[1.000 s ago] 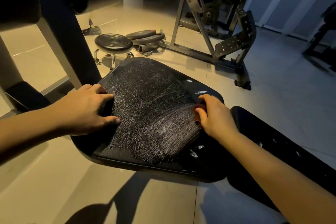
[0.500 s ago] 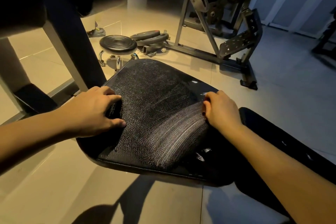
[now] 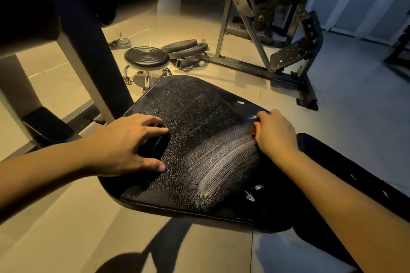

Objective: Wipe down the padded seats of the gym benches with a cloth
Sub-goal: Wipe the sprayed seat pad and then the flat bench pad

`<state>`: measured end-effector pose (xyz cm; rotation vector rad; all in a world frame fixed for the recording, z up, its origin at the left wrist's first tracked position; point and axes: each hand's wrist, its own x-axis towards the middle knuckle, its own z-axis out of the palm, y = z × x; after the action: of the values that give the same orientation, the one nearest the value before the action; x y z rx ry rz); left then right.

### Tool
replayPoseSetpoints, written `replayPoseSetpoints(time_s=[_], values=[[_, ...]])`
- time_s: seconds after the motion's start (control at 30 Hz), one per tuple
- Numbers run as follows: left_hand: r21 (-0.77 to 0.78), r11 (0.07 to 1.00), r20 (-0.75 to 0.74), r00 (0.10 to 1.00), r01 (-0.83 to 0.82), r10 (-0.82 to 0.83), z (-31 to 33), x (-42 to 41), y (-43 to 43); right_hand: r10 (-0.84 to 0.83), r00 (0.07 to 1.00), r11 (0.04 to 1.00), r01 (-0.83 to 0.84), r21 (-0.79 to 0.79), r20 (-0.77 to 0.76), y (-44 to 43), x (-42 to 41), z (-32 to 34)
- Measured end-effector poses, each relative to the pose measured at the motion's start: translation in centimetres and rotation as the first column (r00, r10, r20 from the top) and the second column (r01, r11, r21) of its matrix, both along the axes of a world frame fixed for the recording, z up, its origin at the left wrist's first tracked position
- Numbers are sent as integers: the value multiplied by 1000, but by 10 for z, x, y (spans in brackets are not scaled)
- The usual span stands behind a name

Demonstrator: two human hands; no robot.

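- One black padded seat (image 3: 199, 122) lies nearest, streaked pale on its right half.
- Two hands rest on it. The left hand (image 3: 128, 144) spreads arched fingers at the left side and holds nothing. The right hand (image 3: 275, 137) curls at the right edge around what seems a cloth (image 3: 255, 139), mostly hidden.
- Beyond stand one round stool (image 3: 146, 57), two stacked plates (image 3: 185, 45) and one machine frame (image 3: 266, 29).

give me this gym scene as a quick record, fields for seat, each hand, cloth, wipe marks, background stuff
seat: black cracked padded bench seat
left: left hand rests on the seat's left edge, fingers spread
right: right hand curled at the seat's right edge
cloth: dark cloth, only a sliver shows under the right fingers
wipe marks: pale streaks fanning from the right hand
behind: round black stool on chrome legs; black weight plates; grey metal machine frame
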<state>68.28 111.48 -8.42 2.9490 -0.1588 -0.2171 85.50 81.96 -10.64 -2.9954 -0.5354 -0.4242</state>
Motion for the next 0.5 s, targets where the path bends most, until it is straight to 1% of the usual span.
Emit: replayPoseSetpoints(time_s=[0.03,0.07,0.1,0.13,0.17,0.2,0.23,0.27,0.3,0.37,0.4,0.43,0.47,0.5], values=[[-4,1000,10,1000,2,-2,0,1,1,55,998,998,-55,-9,-13,12,-14,1],[-7,1000,17,1000,3,-3,-1,2,3,147,988,989,-146,12,-45,27,-33,0],[-10,1000,19,1000,5,-5,-2,3,4,275,958,961,-272,45,-76,42,-57,1],[-10,1000,16,1000,7,-7,-4,5,4,433,897,901,-426,83,-89,53,-83,1],[-10,1000,11,1000,9,-9,-6,6,4,579,809,814,-568,120,-102,61,-108,0],[-4,1000,6,1000,10,-10,-8,7,4,679,726,734,-665,141,-111,63,-122,-2],[4,1000,3,1000,8,-8,-9,8,5,718,687,696,-703,148,-112,60,-120,-5],[9,1000,3,1000,7,-7,-11,8,5,691,718,721,-675,159,-84,54,-106,-7],[14,1000,7,1000,8,-9,-12,8,5,599,797,796,-581,168,-77,46,-84,-8],[27,1000,24,1000,15,-15,-14,6,5,310,947,945,-297,138,-85,20,-33,-7],[34,999,30,999,19,-20,-15,5,5,157,984,983,-148,113,-82,4,-11,-7],[42,999,33,999,21,-22,-15,4,4,50,996,994,-43,98,-71,-7,2,-5],[50,999,34,999,19,-21,-15,3,4,14,999,997,-11,73,-41,-8,3,-4],[54,998,34,999,18,-20,-15,3,4,42,999,998,-40,58,-29,-2,-7,-1]])
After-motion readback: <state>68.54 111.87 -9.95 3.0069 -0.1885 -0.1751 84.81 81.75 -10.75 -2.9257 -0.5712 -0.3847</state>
